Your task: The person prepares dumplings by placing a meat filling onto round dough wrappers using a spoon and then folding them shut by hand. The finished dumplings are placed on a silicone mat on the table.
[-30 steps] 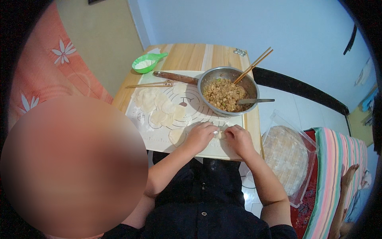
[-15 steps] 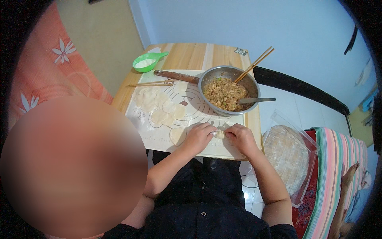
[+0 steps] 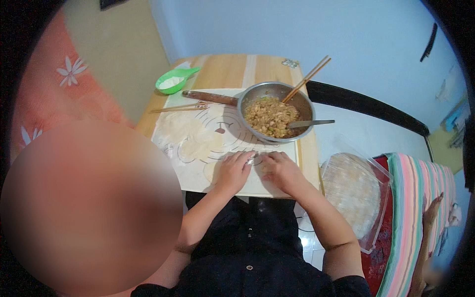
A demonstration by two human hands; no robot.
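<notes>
Near the front edge of the white printed mat (image 3: 195,183), my two hands are close together with fingers bent. My left hand (image 3: 233,171) is closed, and a small whitish bit (image 3: 251,159) shows at its fingertips. Curled inward just beside it is my right hand (image 3: 281,172); its fingers are slightly blurred and hide whatever is in them. Round dough wrappers (image 3: 193,147) lie overlapping on the mat left of my hands, one partly behind my left hand. Beyond my hands stands a metal bowl (image 3: 242,119) of minced filling (image 3: 269,116), with chopsticks (image 3: 308,78) and a flat-handled utensil (image 3: 311,123) in it.
A rolling pin (image 3: 210,97) lies left of the bowl, with thin sticks (image 3: 178,107) nearby. A green scoop (image 3: 184,74) of white powder sits at the table's far left. Right of the table are a covered round tray (image 3: 351,193) and a striped cloth (image 3: 420,183) beside a person's leg (image 3: 429,222).
The view has shifted a little, so the table sits further left. The small pleated dumpling that showed between my hands is hidden now, and my right hand has turned inward over that spot.
</notes>
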